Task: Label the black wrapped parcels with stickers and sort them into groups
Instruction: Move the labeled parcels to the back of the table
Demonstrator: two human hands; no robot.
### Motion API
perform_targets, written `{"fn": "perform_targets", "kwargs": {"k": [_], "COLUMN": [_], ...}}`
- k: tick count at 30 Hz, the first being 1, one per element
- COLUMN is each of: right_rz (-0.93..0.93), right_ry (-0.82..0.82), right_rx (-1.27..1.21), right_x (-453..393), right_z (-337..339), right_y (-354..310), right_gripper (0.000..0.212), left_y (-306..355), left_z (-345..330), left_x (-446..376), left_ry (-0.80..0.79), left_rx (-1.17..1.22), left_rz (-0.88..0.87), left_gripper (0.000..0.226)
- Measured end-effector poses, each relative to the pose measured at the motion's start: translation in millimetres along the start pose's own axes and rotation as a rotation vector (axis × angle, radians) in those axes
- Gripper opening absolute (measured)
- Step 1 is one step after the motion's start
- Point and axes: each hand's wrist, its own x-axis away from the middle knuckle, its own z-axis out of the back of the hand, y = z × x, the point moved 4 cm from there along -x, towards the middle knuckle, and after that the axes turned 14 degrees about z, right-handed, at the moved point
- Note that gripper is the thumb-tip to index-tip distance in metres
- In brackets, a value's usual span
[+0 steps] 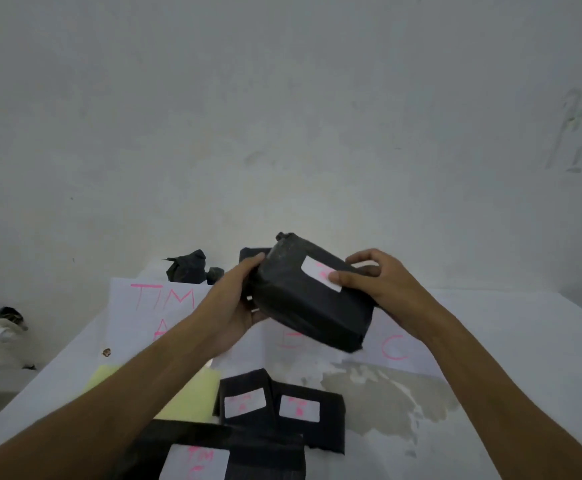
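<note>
I hold a black wrapped parcel tilted above the table. My left hand grips its left end. My right hand holds its right end, thumb pressing on a white sticker with pink writing on the parcel's top. Three labelled black parcels lie near me: one, one beside it, and a larger one at the bottom edge. Another black parcel sits behind the held one, mostly hidden.
White paper sheets with pink letters lie on the white table: "TIM A" at left, "C" at right. A yellow pad lies under my left forearm. Crumpled black wrapping sits at the back by the wall.
</note>
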Motion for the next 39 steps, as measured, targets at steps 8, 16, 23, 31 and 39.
{"fn": "perform_targets", "kwargs": {"k": [8, 16, 23, 31, 39], "right_rz": [0.057, 0.048, 0.037, 0.136, 0.064], "right_ry": [0.006, 0.163, -0.273, -0.299, -0.263], "right_rx": [-0.314, -0.023, 0.445, 0.670, 0.597], "right_x": [-103.7, -184.2, -217.5, -243.3, -225.0], "right_z": [0.2, 11.4, -41.5, -48.0, -6.6], "right_y": [-23.9, 43.9, 101.3, 126.4, 135.8], "right_gripper": [0.045, 0.038, 0.036, 0.028, 0.024], "left_y": [118.1, 155.7, 123.3, 104.0, 76.9], "left_z": [-22.9, 21.0, 23.9, 16.3, 10.5], "left_x": [-56.0, -127.5, -175.6, -223.9, -268.9], "left_ry": [0.227, 0.426, 0.290, 0.236, 0.184], "left_rx": [0.007, -0.078, -0.279, -0.485, -0.625], "left_rz": [-0.266, -0.358, 0.020, 0.173, 0.336], "left_gripper": [0.013, 0.018, 0.022, 0.017, 0.038]}}
